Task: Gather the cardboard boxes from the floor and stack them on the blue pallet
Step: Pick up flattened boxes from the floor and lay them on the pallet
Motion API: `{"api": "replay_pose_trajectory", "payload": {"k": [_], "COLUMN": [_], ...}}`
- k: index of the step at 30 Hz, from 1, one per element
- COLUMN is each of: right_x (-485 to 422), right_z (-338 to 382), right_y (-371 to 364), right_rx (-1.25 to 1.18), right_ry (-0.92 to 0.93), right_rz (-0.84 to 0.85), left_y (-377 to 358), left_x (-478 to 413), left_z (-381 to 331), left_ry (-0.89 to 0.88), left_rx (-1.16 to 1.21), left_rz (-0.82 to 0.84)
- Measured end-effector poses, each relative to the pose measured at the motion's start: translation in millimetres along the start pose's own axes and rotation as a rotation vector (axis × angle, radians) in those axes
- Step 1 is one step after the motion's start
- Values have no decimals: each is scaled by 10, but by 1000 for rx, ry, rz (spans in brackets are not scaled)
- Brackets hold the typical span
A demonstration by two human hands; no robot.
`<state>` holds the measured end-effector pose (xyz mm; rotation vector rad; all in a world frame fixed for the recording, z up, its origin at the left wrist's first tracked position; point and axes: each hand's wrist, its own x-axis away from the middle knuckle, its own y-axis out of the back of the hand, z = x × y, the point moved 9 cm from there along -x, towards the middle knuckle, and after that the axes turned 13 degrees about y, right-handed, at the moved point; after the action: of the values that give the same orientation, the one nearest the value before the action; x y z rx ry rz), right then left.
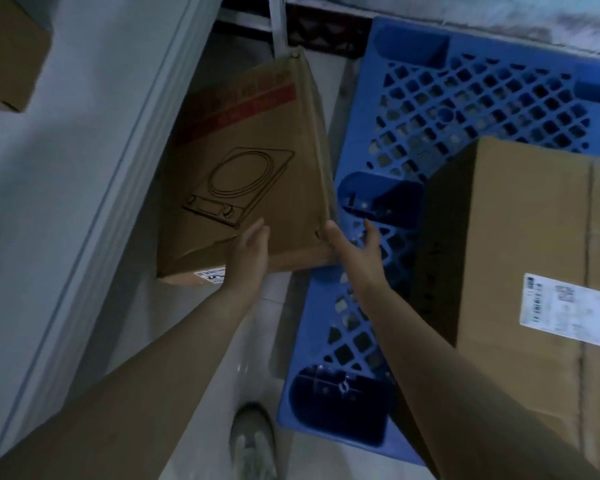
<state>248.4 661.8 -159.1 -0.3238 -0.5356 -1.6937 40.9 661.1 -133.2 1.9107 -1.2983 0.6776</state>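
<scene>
Hands both at near end of flat cardboard box (pixel 243 168). Left hand (pixel 248 251) open flat, fingers straight against printed face. Right hand (pixel 352 244) spread at box's lower right corner, thumb touching edge, not clamped. Box tilted, wedged between white panel (pixel 84 168) and blue pallet (pixel 447 109), not on it. 1 large box (pixel 520 254) already on pallet. Advice: grip 2 opposite edges first, lift clear of rim, lay flat on bare grid.
</scene>
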Motion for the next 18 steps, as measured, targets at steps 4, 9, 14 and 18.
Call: {"api": "replay_pose_trajectory", "payload": {"k": [4, 9, 14, 18], "right_x": [-184, -245, -269, -243], "right_z": [-320, -577, -646, -603], "right_y": [-186, -363, -441, -479], "right_rx": [-82, -152, -170, -142], "right_ry": [-80, -185, -212, -195], "right_rz": [-16, 130, 133, 129], "left_y": [10, 103, 155, 268], "left_x": [-267, -423, -389, -402], "left_z": [101, 241, 273, 219], "left_ry": [-1, -11, -34, -52], "left_rx": [-29, -49, -150, -197], "left_rz": [24, -2, -23, -81]}}
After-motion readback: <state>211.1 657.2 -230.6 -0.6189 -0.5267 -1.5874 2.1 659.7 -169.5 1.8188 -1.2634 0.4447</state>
